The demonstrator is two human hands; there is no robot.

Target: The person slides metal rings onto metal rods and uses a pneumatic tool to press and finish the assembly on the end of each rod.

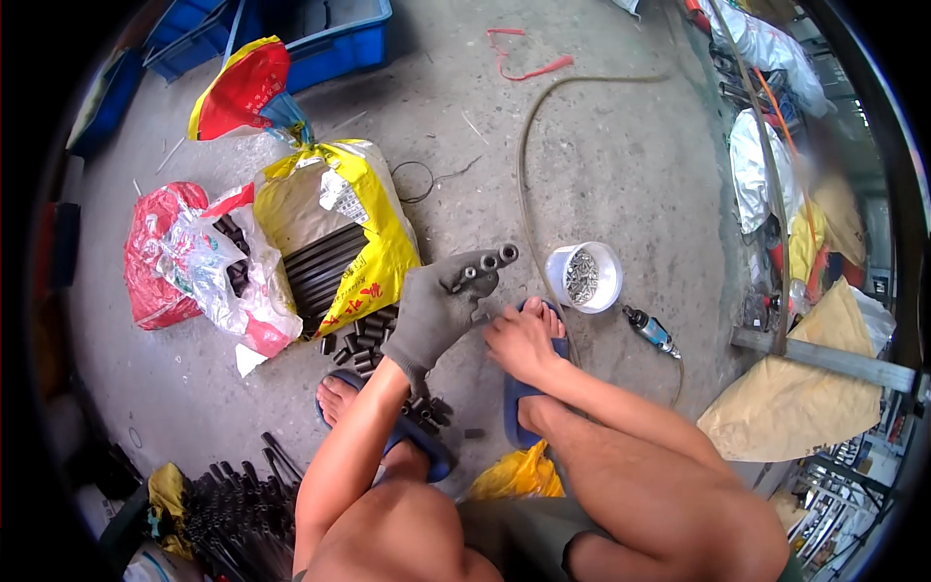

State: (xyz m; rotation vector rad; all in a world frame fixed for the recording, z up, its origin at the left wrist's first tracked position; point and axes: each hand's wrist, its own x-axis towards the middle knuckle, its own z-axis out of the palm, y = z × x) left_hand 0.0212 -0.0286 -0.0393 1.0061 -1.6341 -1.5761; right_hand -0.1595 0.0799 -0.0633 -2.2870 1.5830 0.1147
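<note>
My left hand [424,315], in a grey work glove, is closed around a few short black tubes [490,262]. Their open ends point away from me, and one seems to have a light metal piece inside. Close beside it on the right, my bare right hand [527,341] has its fingers curled together toward the glove; whatever they pinch, if anything, is hidden. More short black tubes [364,339] lie loose on the floor by my left foot. A white tub [611,276] with many small silver metal parts [582,278] stands beyond my right foot.
A yellow sack [393,228] spills long black tubes [325,267] at the left, next to a red-and-white bag [170,262]. Right of the tub lies a blue handheld air tool [652,332]. A hose [524,165] curves over the floor. Blue crates [335,44] stand at the back left.
</note>
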